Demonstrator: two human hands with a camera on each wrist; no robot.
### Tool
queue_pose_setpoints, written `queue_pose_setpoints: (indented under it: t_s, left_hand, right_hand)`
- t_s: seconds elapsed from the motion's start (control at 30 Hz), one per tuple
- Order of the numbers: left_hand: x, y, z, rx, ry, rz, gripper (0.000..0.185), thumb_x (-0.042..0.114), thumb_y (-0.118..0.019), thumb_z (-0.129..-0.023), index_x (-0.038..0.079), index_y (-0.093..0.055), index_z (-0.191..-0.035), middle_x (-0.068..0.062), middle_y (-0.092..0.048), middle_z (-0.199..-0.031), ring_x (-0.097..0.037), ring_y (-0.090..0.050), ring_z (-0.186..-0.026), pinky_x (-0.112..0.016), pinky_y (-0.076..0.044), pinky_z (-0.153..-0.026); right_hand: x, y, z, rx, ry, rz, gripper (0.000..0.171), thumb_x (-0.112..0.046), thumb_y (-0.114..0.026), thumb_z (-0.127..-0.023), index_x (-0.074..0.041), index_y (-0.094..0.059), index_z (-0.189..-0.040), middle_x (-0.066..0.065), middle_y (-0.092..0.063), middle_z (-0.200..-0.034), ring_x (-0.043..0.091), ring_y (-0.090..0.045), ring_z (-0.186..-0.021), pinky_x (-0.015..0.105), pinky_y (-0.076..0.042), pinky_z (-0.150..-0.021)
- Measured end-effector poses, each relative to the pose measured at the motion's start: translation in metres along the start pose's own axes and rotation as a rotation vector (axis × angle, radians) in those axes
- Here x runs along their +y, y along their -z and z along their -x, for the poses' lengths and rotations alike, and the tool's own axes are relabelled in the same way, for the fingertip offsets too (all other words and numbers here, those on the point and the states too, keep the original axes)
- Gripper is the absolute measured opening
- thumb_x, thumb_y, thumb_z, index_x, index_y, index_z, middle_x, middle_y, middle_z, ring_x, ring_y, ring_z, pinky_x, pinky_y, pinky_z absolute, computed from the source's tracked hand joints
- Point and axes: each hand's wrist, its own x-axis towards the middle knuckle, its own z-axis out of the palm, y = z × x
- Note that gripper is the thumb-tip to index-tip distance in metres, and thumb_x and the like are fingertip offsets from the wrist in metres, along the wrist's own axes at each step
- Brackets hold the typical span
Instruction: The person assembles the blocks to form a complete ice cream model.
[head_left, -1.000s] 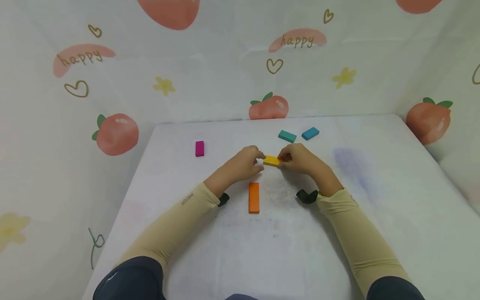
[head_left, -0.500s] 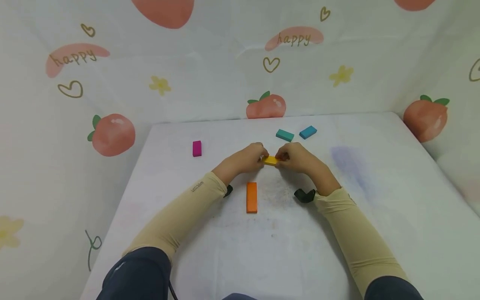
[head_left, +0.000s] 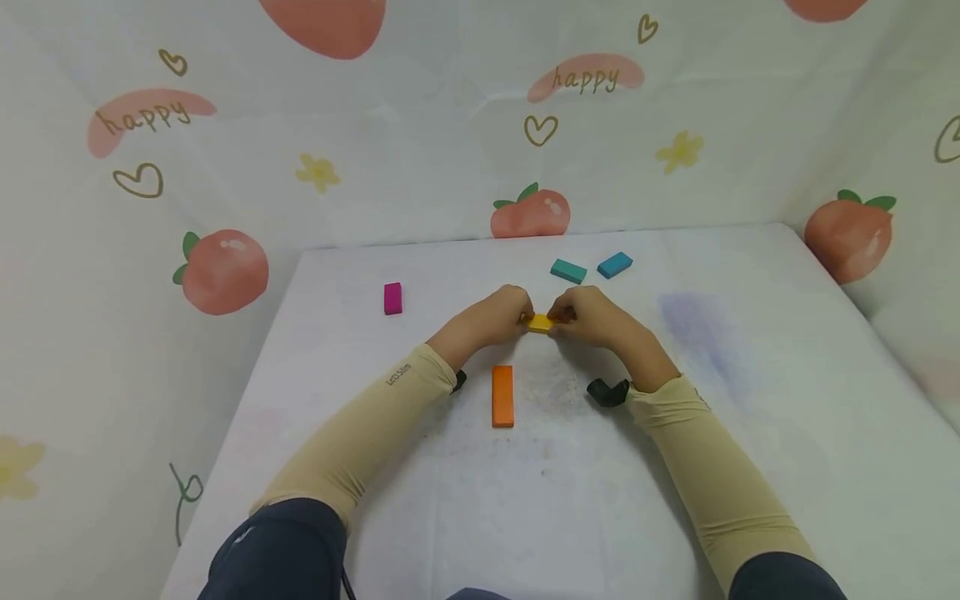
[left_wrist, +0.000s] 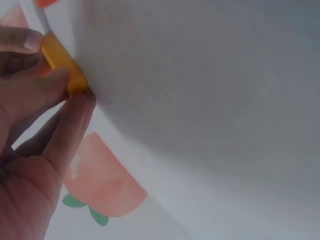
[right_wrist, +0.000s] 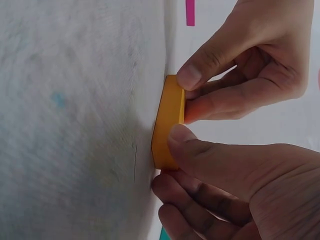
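A yellow block (head_left: 540,323) lies on the white tabletop between my two hands in the head view. My left hand (head_left: 491,318) pinches its left end with thumb and fingers, while my right hand (head_left: 596,318) pinches the right end. The right wrist view shows the yellow block (right_wrist: 168,122) on the cloth, right thumb on its near end and left thumb at the far one. Fingers cover parts of both ends. In the left wrist view the left thumb and a finger clasp the yellow block (left_wrist: 62,62). Nearer the body lies an orange block (head_left: 502,397), untouched.
Beyond the hands sit a teal block (head_left: 568,271) and a blue block (head_left: 615,265). A magenta block (head_left: 393,298) stands off to the left. A printed cloth (head_left: 420,150) rises behind the table (head_left: 480,517). Black wrist gear (head_left: 607,392) hangs below the right wrist.
My left hand has moved right and its fingers have taken hold of the yellow block's left end. My right hand has kept its grip. The head view has shifted slightly.
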Motion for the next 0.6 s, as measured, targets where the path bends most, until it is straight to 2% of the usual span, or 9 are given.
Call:
queue_pose_setpoints:
  t_s: [0.2, 0.4, 0.6]
  left_hand:
    - [-0.001, 0.005, 0.007, -0.035, 0.024, 0.001, 0.023, 0.002, -0.069, -0.100, -0.008, -0.077, -0.119, -0.019, -0.077, -0.117, -0.022, -0.067, -0.096, -0.034, -0.060, -0.097]
    - [-0.002, 0.007, 0.015, -0.072, 0.073, 0.031, 0.028, 0.004, -0.070, -0.100, -0.008, -0.074, -0.126, -0.019, -0.075, -0.122, -0.022, -0.068, -0.101, -0.034, -0.060, -0.099]
    - [-0.007, 0.008, 0.024, -0.088, 0.081, 0.042, 0.032, 0.006, -0.071, -0.101, -0.009, -0.071, -0.129, -0.018, -0.073, -0.119, -0.022, -0.067, -0.101, -0.033, -0.059, -0.098]
  right_hand:
    - [-0.003, -0.004, -0.003, -0.011, 0.027, -0.017, 0.023, -0.008, -0.083, -0.092, 0.004, -0.079, -0.111, 0.017, -0.078, -0.105, 0.027, -0.071, -0.095, 0.042, -0.062, -0.088]
    - [-0.008, -0.008, -0.003, -0.027, 0.025, -0.004, 0.022, -0.010, -0.083, -0.092, 0.002, -0.080, -0.111, 0.015, -0.079, -0.104, 0.025, -0.071, -0.095, 0.041, -0.062, -0.089]
    - [-0.014, -0.012, -0.004, -0.041, 0.035, -0.004, 0.022, -0.011, -0.083, -0.092, 0.001, -0.080, -0.111, 0.013, -0.079, -0.104, 0.023, -0.070, -0.094, 0.040, -0.062, -0.090]
